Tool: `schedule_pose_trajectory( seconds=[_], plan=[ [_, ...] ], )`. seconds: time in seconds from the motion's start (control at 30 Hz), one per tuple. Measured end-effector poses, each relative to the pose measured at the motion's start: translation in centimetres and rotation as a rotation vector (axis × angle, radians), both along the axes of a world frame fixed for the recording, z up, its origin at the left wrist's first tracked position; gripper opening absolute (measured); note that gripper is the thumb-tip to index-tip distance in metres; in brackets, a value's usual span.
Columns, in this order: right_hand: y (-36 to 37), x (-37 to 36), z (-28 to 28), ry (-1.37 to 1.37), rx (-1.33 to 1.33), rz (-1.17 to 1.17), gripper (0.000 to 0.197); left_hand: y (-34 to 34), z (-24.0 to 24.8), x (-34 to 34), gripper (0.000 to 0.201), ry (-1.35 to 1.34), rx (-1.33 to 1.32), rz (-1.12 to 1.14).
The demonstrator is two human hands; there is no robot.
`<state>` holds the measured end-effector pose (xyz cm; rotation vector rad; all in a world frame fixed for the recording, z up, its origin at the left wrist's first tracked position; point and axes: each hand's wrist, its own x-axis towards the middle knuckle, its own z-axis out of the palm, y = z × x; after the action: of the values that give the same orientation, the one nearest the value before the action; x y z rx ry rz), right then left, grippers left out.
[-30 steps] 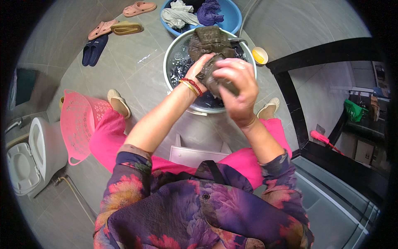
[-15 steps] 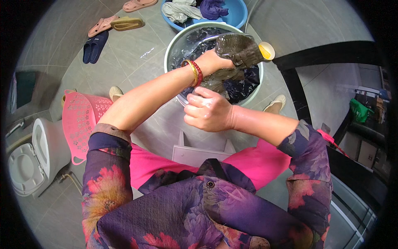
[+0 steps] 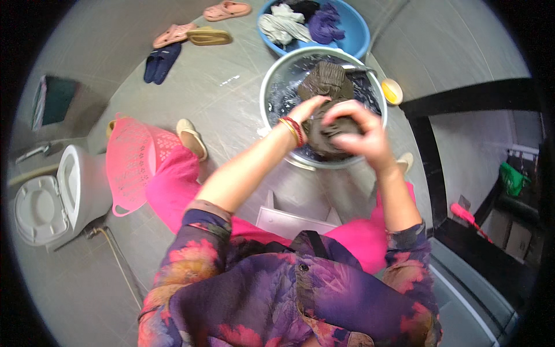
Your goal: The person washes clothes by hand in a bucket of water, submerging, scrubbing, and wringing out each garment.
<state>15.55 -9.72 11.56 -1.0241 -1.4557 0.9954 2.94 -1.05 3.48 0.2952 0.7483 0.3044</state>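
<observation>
A wet dark brown garment (image 3: 326,81) with a ribbed, gathered part is bunched over the near side of a pale round basin (image 3: 265,95). My left hand (image 3: 307,111), with red and gold bracelets at the wrist, grips the cloth from the left, its fingertips partly hidden in the folds. Over the same garment, my right hand (image 3: 373,139) comes from the right, slightly blurred. Its fingers curve apart from the thumb, with brown cloth showing beneath them. Dark cloth and water lie in the basin around the garment.
Behind stands a blue tub (image 3: 361,37) with white, purple and black cloth. A small pale bowl with something yellow (image 3: 392,91) sits right of the basin. A pink basket (image 3: 128,168) and a toilet (image 3: 72,196) are left, slippers (image 3: 209,37) far left, a white stool (image 3: 298,222) nearer me.
My right hand has gone from a closed fist in front of the basin to spread fingers over the garment. My left hand has lowered the garment toward the near rim. The view has shifted.
</observation>
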Motion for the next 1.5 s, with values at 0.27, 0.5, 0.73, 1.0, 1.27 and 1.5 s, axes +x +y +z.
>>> schedule_pose_trajectory(
  seconds=[0.27, 0.5, 0.73, 1.0, 1.27, 1.5],
  plan=[
    [-2.0, -1.0, -9.3, 1.310, -0.620, -0.372, 0.041, -4.4, -1.2, 1.2, 0.035, 0.158, 0.273, 0.209],
    [-3.4, -2.8, -8.1, 1.411, -0.810, -0.138, 0.037, -4.7, 2.2, 0.2, 0.044, 0.974, 1.257, -0.503],
    [-5.1, -3.0, -6.9, 1.448, -0.765, 0.003, 0.032, 0.0, 1.3, -4.1, 0.057, -0.261, 0.703, -0.558],
    [-7.2, -6.5, -3.8, 1.569, -0.903, 0.096, 0.053, -1.3, 3.6, -3.5, 0.081, -0.571, 0.449, -0.243],
    [-6.3, -6.2, -3.3, 0.865, -0.831, -0.016, 0.032, -2.7, 5.7, -2.2, 0.031, 0.225, 1.513, -0.464],
    [-3.4, -3.8, -13.6, 0.226, -0.713, -0.165, 0.033, -3.6, 1.9, 1.9, 0.036, 0.911, 1.410, -0.635]
  ],
)
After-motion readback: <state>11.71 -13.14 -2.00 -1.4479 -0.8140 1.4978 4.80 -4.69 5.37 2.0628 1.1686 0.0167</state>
